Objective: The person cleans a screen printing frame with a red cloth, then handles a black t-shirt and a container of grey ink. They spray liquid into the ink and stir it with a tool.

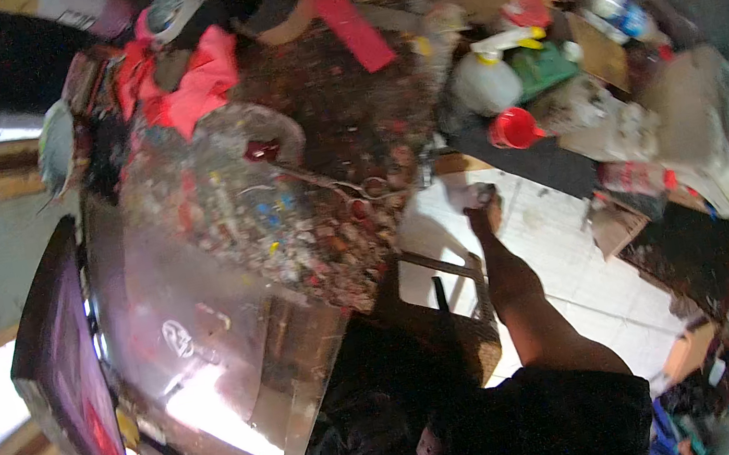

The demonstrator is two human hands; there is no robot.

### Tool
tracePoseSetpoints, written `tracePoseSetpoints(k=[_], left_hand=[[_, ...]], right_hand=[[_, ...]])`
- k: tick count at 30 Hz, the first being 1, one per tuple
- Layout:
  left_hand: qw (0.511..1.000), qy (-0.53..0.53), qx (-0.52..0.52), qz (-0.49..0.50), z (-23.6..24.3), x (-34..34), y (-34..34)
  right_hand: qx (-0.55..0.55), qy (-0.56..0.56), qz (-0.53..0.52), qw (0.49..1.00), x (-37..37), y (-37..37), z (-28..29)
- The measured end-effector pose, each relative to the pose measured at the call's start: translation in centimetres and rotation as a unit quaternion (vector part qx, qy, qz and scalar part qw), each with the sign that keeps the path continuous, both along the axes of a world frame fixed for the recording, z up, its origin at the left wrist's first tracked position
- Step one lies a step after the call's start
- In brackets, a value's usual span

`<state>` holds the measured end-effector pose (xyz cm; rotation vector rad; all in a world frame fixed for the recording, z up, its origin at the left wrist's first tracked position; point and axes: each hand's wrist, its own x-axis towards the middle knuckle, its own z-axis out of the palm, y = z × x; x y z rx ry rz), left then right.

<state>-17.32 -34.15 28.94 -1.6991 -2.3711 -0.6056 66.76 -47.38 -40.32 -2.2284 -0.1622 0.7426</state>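
Neither of my hands shows in this view. A bare limb that looks like my right leg (pixel 536 314) comes out of black clothing (pixel 554 418) at the bottom and ends on the white floor. Left of it stands a paint-stained worktable (pixel 346 123). On its near left part lies a shiny, see-through sheet (pixel 204 314) with a small white mark. A dark red blot (pixel 261 151) sits farther up the tabletop. At the table's far side are a bright pink cloth (pixel 206 75), a pink strip (pixel 348 26) and a brown ring (pixel 284 17) like a tape roll.
A wooden frame (pixel 458 260) stands between table and leg. At the right are a white spray bottle (pixel 487 81), a green container (pixel 541 68), a red cup (pixel 515 129) and crumpled plastic bags (pixel 692 121). A dark-edged purple panel (pixel 79 404) leans at the left. Clutter lies at lower right.
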Motion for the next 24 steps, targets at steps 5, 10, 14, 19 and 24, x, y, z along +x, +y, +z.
tracePoseSetpoints(k=[5, 10, 14, 19, 24], left_hand=[[0.998, -0.064, 0.014, 0.015, 4.3, 0.4, -6.0], [0.988, 0.073, -0.013, 0.133, 6.6, -1.3, -3.6], [0.986, 0.023, 0.109, 0.125, 6.6, -5.6, -0.8], [0.977, 0.070, 0.200, -0.035, 6.1, -8.9, 1.9], [0.960, 0.011, 0.279, -0.003, 7.3, -8.1, 8.0]], right_hand=[[0.068, -0.044, 0.049, 0.995, 1.3, -0.8, -7.8], [-0.022, -0.054, 0.050, 0.997, 3.2, -1.0, -7.9], [-0.107, -0.144, 0.165, 0.970, 3.2, -3.5, -2.2], [-0.273, 0.259, 0.588, 0.716, 4.1, -2.0, 20.8], [0.234, 0.048, 0.640, 0.730, -0.6, 12.9, 46.9]])
